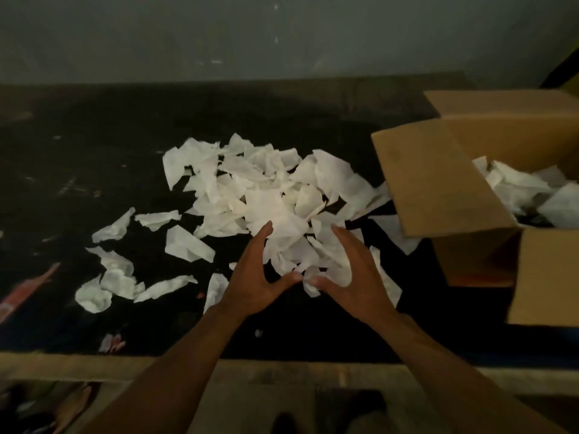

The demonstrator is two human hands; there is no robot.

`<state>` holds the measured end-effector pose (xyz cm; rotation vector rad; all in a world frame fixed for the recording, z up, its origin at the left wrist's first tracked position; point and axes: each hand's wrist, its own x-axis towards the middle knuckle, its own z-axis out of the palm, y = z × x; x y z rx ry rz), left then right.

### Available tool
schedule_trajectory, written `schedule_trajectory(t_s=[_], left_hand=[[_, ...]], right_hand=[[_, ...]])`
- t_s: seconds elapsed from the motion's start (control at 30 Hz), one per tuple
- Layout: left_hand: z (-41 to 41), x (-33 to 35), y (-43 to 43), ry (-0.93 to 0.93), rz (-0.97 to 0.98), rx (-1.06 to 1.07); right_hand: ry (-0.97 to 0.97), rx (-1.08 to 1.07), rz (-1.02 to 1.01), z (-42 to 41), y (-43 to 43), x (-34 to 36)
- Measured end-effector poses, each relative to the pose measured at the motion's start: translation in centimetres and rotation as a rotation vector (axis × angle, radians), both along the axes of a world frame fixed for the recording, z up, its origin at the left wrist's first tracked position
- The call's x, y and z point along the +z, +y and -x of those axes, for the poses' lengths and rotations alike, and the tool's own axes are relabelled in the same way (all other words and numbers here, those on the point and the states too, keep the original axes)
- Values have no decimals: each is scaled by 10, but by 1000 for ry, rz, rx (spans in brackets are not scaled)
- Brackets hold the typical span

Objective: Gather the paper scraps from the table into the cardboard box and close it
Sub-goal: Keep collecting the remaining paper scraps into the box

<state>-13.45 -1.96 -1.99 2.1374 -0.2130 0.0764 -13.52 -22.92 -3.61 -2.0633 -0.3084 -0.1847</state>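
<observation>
A heap of white paper scraps (pixel 260 186) lies in the middle of the dark table (pixel 94 158). My left hand (pixel 253 277) and my right hand (pixel 354 277) cup the near end of the heap from both sides, fingers straight, thumbs nearly meeting below a bunch of scraps (pixel 297 249). The cardboard box (pixel 438 189) stands open at the right with its flaps up. Some scraps in the box (pixel 526 189) show over its rim. Loose scraps (pixel 116 277) lie scattered to the left of my hands.
A grey wall (pixel 250 36) rises behind the table. The table's near edge runs below my forearms, with a pale floor (pixel 282 386) beneath. A reddish strip (pixel 28 289) lies at the left of the table.
</observation>
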Motion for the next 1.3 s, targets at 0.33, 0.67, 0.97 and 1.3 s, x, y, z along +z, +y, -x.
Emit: schedule_trajectory(t_s=[0.33,0.67,0.97,1.3], left_hand=[[-33,-32,-9,20,-242,-277],[-69,-57,-23,129,-289,-401],[-78,-76,-23,23,-296,-328],[-84,-93,-30,32,-269,-164]], right_hand=[[218,-63,271,-4,-43,-23],[339,41,244,-26,-32,-41],[196,-37,258,-49,-37,-56],[183,-206,301,-56,-36,-61]])
